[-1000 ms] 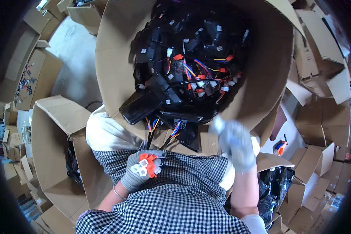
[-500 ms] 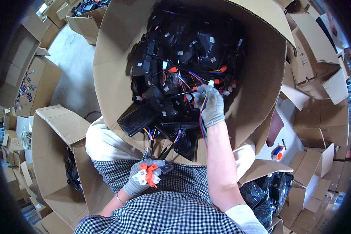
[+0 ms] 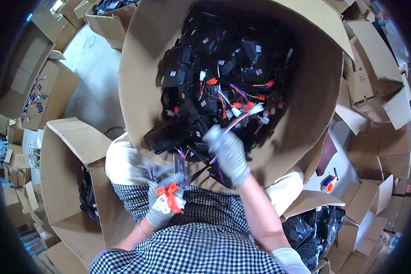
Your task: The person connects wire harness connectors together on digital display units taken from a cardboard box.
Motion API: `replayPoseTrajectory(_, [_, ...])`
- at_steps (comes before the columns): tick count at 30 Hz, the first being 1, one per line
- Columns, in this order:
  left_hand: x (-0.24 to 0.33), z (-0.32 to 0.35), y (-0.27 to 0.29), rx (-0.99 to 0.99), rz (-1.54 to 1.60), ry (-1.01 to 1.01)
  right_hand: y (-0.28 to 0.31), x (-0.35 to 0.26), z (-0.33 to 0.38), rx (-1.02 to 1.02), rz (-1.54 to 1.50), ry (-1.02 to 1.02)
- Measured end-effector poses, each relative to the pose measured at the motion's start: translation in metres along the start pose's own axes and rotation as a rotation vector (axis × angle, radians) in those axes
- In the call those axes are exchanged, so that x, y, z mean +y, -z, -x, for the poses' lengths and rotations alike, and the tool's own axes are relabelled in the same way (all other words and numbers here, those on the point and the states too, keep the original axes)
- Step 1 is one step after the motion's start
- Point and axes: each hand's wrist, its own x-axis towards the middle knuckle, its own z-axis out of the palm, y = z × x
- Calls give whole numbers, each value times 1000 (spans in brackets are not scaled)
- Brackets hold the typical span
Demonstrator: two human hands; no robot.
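My gloved right hand (image 3: 229,153) grips a wire bundle (image 3: 242,119) over the cardboard box (image 3: 137,55); left hand (image 3: 165,201) clutches orange-and-white connectors (image 3: 170,200).

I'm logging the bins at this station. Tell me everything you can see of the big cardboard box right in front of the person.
The big cardboard box is plain brown corrugated card, open, its flaps spread outward. It is heaped with black plastic parts trailing red, orange, blue and yellow wires and white connectors. Its near edge sits against the person's lap. The gloved right hand grips wires over its near side.
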Motion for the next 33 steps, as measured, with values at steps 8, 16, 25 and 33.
replayPoseTrajectory(8, [27,-42,-13,-322,1141,412,-27,-32,54,-507,466,284])
replayPoseTrajectory(16, [7,-17,15,-306,119,180,18,-53,74,-505,-67,-33])
replayPoseTrajectory(25, [19,-3,4,-83,-283,-83,1,-91,77,-465,-529,-550])
replayPoseTrajectory(33, [24,10,10,-174,478,272,-4,-71,84,-640,-1101,-1045])
